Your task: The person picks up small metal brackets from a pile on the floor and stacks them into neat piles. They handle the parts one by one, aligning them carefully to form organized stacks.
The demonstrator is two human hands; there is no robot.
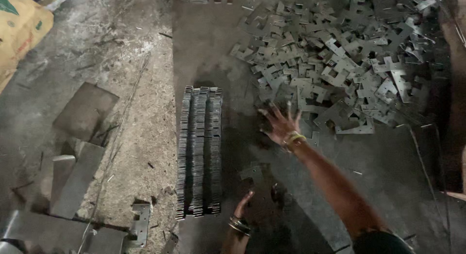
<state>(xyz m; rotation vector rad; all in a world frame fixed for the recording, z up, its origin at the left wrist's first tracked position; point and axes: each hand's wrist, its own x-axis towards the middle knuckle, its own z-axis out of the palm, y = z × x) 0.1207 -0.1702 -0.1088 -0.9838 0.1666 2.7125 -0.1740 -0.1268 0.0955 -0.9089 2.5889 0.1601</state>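
The right hand (280,125) reached out toward one o'clock with its fingers (266,112) spread wide and holding nothing, the tips blurred, hovering at the near edge of the heap of flat metal pieces (340,55). Whether the fingertips touched any piece could not be told. A band sat at its wrist.

The left hand (242,205) lay low at six o'clock, bangles at the wrist, its fingers loosely curled and together beside a single flat metal piece (252,172) lying on the dark sheet (213,50); whether it touched or gripped that piece was hard to make out, since the area was in shadow.

The heap spread from twelve to three o'clock, grey notched plates lying loose and overlapping at all angles, its far and right edges cut off by the frame. Just left of the hands, at about nine o'clock from the right one, stood the stack of metal pieces (200,152), set on edge in tight, even rows. Farther out at eight o'clock lay larger grey metal sheets (77,176) on the rough concrete floor (126,64), and a yellow sack (19,25) was cut off at ten o'clock.
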